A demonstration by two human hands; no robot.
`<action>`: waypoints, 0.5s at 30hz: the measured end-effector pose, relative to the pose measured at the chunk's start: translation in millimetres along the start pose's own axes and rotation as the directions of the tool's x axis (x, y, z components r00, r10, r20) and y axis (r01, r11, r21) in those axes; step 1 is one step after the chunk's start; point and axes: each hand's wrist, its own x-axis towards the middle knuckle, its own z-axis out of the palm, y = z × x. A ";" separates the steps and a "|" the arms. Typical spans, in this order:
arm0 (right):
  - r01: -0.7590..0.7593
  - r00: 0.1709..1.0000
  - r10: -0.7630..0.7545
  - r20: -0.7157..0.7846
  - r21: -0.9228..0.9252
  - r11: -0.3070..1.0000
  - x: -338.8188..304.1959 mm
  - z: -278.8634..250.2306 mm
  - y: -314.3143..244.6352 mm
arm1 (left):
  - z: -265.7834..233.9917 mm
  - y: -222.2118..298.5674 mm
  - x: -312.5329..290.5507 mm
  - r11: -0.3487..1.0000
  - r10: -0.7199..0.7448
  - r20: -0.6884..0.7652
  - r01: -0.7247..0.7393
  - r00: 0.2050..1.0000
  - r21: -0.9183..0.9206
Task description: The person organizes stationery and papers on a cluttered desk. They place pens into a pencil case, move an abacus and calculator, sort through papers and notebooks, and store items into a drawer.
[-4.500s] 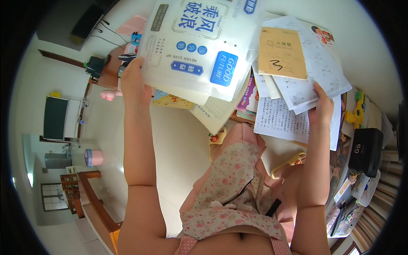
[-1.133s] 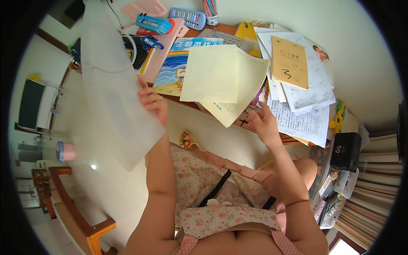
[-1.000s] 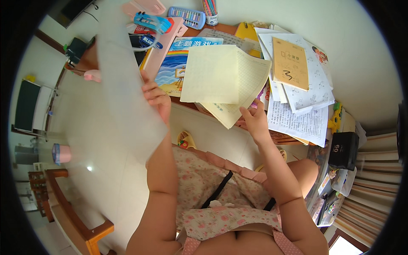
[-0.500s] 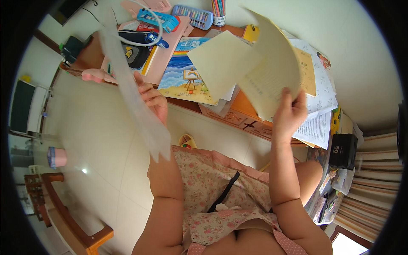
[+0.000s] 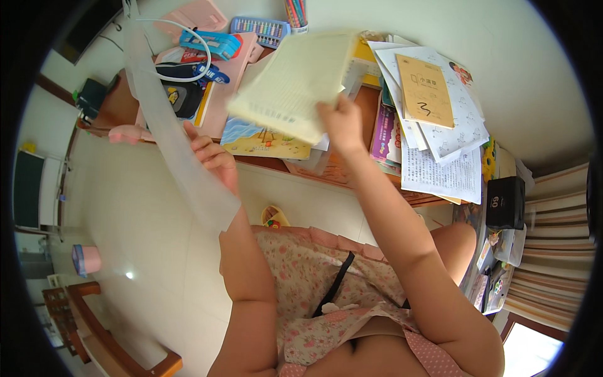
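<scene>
My left hand (image 5: pixel 215 158) grips a long translucent plastic sheet (image 5: pixel 168 135), seen nearly edge-on, which rises past the desk's left part. My fingers curl behind it, partly hidden. With fingers closed on its lower right corner, my right hand (image 5: pixel 342 125) holds a thin cream exercise booklet (image 5: pixel 298 85), tilted and slightly blurred. The booklet hangs over a blue-and-sand picture book (image 5: pixel 267 141) and covers most of it. Whether it touches the things beneath, I cannot tell.
On the desk's right lie loose printed sheets (image 5: pixel 443 173) under a tan notebook (image 5: pixel 424 91). Toward the left are a black pouch (image 5: pixel 185 100), a blue pencil case (image 5: pixel 210 45) and a white curved tube (image 5: pixel 204 47). A pencil cup (image 5: pixel 298 29) stands at the back.
My right hand has carried the cream booklet leftward, over the picture book, uncovering the tan notebook and papers. The plastic sheet in my left hand has shifted slightly left.
</scene>
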 end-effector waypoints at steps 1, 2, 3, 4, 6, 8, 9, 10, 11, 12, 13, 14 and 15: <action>0.003 1.000 0.000 0.030 -0.110 0.994 3.1 12.3 10.1 | -1.0 -0.6 0.1 1.000 0.004 -0.008 -0.004 1.000 0.010; -0.059 0.997 0.070 0.037 -0.249 0.967 6.0 19.5 18.9 | -1.9 -1.2 0.3 1.000 0.000 -0.007 0.000 1.000 0.001; -0.002 0.997 0.022 0.071 -0.261 0.965 6.6 19.2 27.6 | -3.3 -1.8 1.4 1.000 -0.003 -0.005 0.003 1.000 -0.007; -0.012 0.996 0.039 0.081 -0.304 0.953 3.7 18.2 36.5 | -4.6 -2.5 1.9 1.000 -0.001 -0.002 0.001 1.000 -0.010; 0.026 0.996 -0.066 -0.067 -0.475 0.879 3.3 14.2 49.3 | -7.4 -4.1 2.1 1.000 0.009 0.006 -0.009 1.000 -0.009; 0.016 0.891 -0.330 -0.310 -0.707 0.707 2.6 5.4 57.3 | -10.5 -7.0 1.0 1.000 0.021 0.008 -0.021 1.000 -0.014; -0.042 0.902 -0.242 -0.357 -0.632 0.774 6.9 0.2 57.9 | -11.9 -8.1 1.5 0.999 0.024 0.008 -0.023 1.000 -0.023; -0.127 0.911 -0.119 -0.396 -0.542 0.830 14.0 -4.7 56.3 | -12.7 -8.9 2.2 0.999 0.017 0.014 -0.016 1.000 -0.036; -0.246 0.903 0.039 -0.427 -0.442 0.863 18.2 -6.8 54.4 | -13.0 -9.6 3.5 0.999 0.000 0.014 0.000 1.000 -0.049; -0.280 0.911 0.152 -0.382 -0.305 0.910 21.4 -8.1 52.1 | -12.6 -9.9 5.4 0.997 -0.025 0.021 0.026 0.999 -0.066; -0.352 0.903 0.288 -0.319 -0.164 0.922 26.4 -11.7 48.8 | -11.4 -11.0 6.2 0.995 -0.060 0.043 0.063 0.997 -0.074; -0.427 0.881 0.410 -0.235 -0.025 0.904 30.2 -13.2 46.1 | -9.2 -12.4 6.2 0.997 -0.056 0.015 0.056 0.998 -0.057; -0.499 0.853 0.507 -0.118 0.094 0.861 34.2 -16.2 43.5 | -6.5 -15.0 4.8 0.997 -0.063 0.001 0.063 0.998 -0.031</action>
